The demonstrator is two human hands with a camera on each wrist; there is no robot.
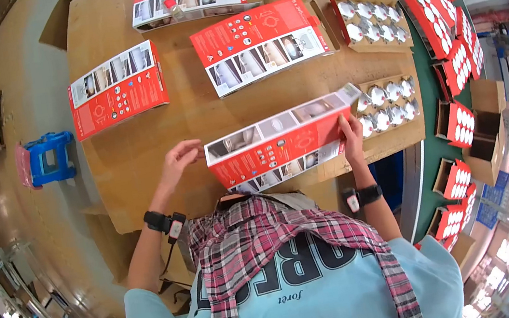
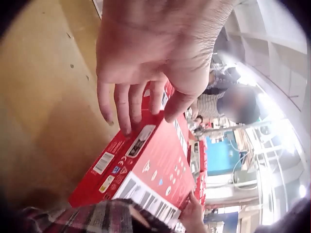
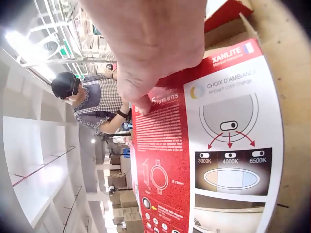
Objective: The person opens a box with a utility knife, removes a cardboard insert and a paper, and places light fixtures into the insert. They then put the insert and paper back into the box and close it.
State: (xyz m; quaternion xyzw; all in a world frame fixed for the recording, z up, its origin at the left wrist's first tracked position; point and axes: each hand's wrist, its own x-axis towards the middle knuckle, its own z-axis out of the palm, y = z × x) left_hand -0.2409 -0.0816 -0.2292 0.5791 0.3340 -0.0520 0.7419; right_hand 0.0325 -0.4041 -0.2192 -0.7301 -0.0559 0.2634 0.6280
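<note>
A red and white printed carton point(image 1: 278, 139) is held up on its long edge in front of the person's body, with a flap standing out at its right end. The right hand point(image 1: 351, 138) grips that end, its thumb on the red face. In the right wrist view, the thumb lies on the printed red panel point(image 3: 160, 131) while the other fingers are hidden. At the opposite end is the left hand point(image 1: 181, 160), fingers loosely spread. The left wrist view shows its fingertips point(image 2: 125, 127) right at the carton's closed end panel point(image 2: 116, 160).
Similar cartons point(image 1: 119, 90) lie on the wooden table point(image 1: 185, 90). Trays of round silver lamps point(image 1: 372, 23) stand along its right side. Beyond, a green conveyor point(image 1: 419, 134) carries several red boxes of lamps point(image 1: 460, 125). A small bottle point(image 1: 174, 8) rests on a far carton.
</note>
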